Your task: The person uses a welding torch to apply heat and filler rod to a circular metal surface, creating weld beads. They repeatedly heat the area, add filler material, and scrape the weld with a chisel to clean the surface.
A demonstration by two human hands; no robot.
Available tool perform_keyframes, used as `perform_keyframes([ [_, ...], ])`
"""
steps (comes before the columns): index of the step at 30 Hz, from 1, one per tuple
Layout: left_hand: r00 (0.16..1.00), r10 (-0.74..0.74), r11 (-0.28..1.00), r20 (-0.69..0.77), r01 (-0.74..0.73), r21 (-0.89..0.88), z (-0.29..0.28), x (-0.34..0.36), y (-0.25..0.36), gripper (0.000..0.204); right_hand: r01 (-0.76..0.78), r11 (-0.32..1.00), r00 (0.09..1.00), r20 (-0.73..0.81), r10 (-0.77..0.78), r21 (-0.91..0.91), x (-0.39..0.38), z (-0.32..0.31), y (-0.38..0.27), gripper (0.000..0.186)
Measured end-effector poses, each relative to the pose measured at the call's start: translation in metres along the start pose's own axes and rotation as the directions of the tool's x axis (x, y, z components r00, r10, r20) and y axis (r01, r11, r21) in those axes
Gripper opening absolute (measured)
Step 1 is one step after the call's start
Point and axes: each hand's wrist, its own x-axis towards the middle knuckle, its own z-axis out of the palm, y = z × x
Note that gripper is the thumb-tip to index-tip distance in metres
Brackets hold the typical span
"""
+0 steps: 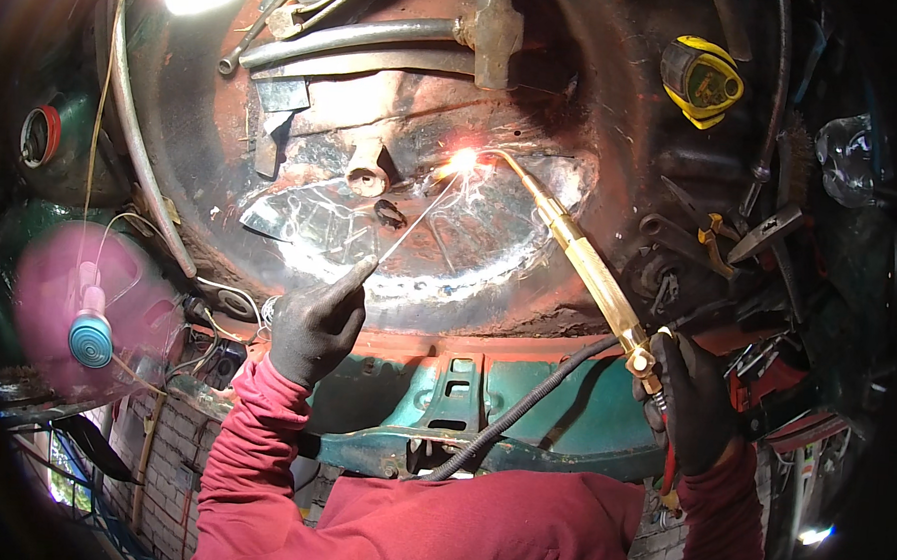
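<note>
My left hand [316, 324], in a dark glove, is closed on a thin filler rod [418, 229] with the index finger along it. The rod's far end meets a bright glowing spot [464, 162] on the metal panel [431, 109]. My gloved right hand [698, 406] grips the rear of a brass gas welding torch [594, 271]. Its bent tip reaches the same glow, where glare hides the flame and metal. Below, a pale, rough weld seam [418, 287] curves across the panel. A short metal tube [368, 171] stands left of the glow.
A hammer [494, 42] lies across the panel's far side beside metal bars. At right are a yellow tape measure [701, 81], a second hammer [766, 234] and a clear plastic bottle [847, 157]. A dark corrugated hose [523, 408] passes below the torch. A long curved tube [139, 146] runs at left.
</note>
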Motion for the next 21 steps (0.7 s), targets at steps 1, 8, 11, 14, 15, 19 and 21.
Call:
perform_keyframes([
  [1, 1.0, -0.01, 1.0, 0.014, 0.01, 0.01, -0.001, 0.0, 0.0, 0.055, -0.003, 1.0, 1.0, -0.002, 0.003, -0.005, 0.0, 0.0, 0.0, 0.042],
  [8, 1.0, 0.005, 1.0, -0.007, -0.005, -0.013, -0.001, 0.0, 0.002, 0.056, 0.009, 1.0, 1.0, 0.004, -0.009, 0.022, 0.001, -0.001, 0.003, 0.042],
  [11, 0.999, 0.022, 1.0, -0.025, -0.022, 0.0, -0.005, -0.004, 0.003, 0.057, 0.005, 0.999, 1.0, 0.008, -0.005, 0.032, -0.006, -0.005, -0.003, 0.041],
  [14, 0.998, 0.027, 0.999, -0.053, -0.03, -0.046, -0.018, -0.017, 0.007, 0.056, 0.157, 0.986, 0.985, -0.071, -0.16, -0.051, -0.024, -0.016, 0.012, 0.041],
  [15, 0.998, 0.032, 0.999, -0.062, -0.034, -0.037, -0.022, -0.022, 0.005, 0.056, 0.305, 0.93, 0.935, -0.12, -0.333, -0.207, -0.032, -0.021, 0.024, 0.042],
  [19, 0.992, 0.042, 0.997, -0.122, -0.048, -0.053, -0.031, -0.035, 0.008, 0.054, 0.24, 0.941, 0.926, -0.235, -0.296, -0.239, -0.066, -0.015, 0.019, 0.056],
  [21, 0.992, 0.049, 0.998, -0.113, -0.053, -0.033, -0.036, -0.04, 0.01, 0.053, 0.307, 0.942, 0.918, -0.22, -0.331, -0.138, -0.079, -0.023, 0.03, 0.046],
])
